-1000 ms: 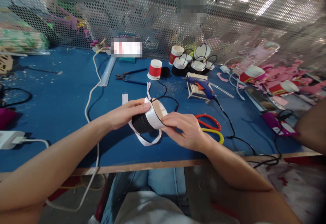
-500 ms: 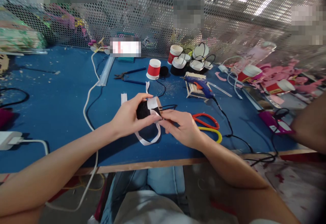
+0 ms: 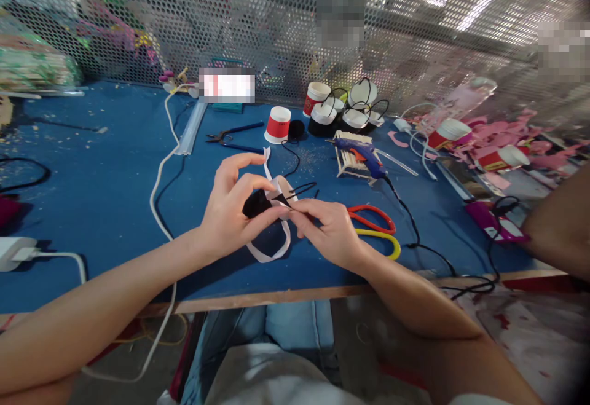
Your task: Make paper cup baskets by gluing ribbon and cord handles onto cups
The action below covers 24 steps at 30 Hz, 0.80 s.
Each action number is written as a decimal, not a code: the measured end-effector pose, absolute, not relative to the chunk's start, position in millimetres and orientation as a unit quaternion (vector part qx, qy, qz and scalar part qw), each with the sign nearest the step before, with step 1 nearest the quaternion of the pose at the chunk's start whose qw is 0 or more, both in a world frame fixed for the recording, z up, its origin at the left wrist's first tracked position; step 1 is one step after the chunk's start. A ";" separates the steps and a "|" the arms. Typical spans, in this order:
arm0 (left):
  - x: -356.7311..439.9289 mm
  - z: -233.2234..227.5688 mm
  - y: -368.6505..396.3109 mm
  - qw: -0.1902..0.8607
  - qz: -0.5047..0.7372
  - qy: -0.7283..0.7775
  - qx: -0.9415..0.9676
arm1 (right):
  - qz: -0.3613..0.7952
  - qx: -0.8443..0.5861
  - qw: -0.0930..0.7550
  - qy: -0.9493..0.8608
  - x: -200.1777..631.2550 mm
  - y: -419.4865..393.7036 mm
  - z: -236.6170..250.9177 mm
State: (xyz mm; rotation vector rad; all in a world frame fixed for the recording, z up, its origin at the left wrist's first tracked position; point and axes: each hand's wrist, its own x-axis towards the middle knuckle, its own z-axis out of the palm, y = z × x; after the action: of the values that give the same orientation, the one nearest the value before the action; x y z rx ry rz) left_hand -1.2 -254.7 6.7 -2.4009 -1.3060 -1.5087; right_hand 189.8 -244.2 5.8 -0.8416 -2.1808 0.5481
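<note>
Since half a second ago, the left hand (image 3: 230, 208) has lifted its index and middle fingers off the black-wrapped paper cup (image 3: 267, 201), gripping it with thumb and lower fingers. Right hand (image 3: 329, 230) pinches the cup's rim, just left of the red-and-yellow scissors (image 3: 375, 230), above the blue worktop (image 3: 92, 177).

A blue surface (image 3: 106, 190) carries the clutter. Far from the near edge, a red paper cup (image 3: 278, 125) stands upside down, with pliers (image 3: 229, 139) to its left. Right of it, a blue glue gun (image 3: 362, 152) rests on a stick rack. Red and yellow scissors (image 3: 375, 228) lie nearer. A white cable (image 3: 159, 177) runs along the left, and pink scraps (image 3: 507, 131) pile at far right.
</note>
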 end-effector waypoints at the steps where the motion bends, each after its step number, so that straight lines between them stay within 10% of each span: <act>1: -1.1 8.0 -255.8 0.013 -0.480 -0.418 -0.771 | 0.206 -0.329 0.360 -0.848 189.8 -243.9 5.1; 24: 3.2 15.3 -261.0 -0.038 -0.423 -0.486 -0.764 | 0.155 -0.318 0.361 -0.863 191.4 -244.5 4.3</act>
State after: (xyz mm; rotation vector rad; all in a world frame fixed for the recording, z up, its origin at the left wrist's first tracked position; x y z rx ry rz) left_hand 3.2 -261.0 15.3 -2.4594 -1.5642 -1.3609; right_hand 191.4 -244.5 4.3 -0.8197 -2.2220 0.3998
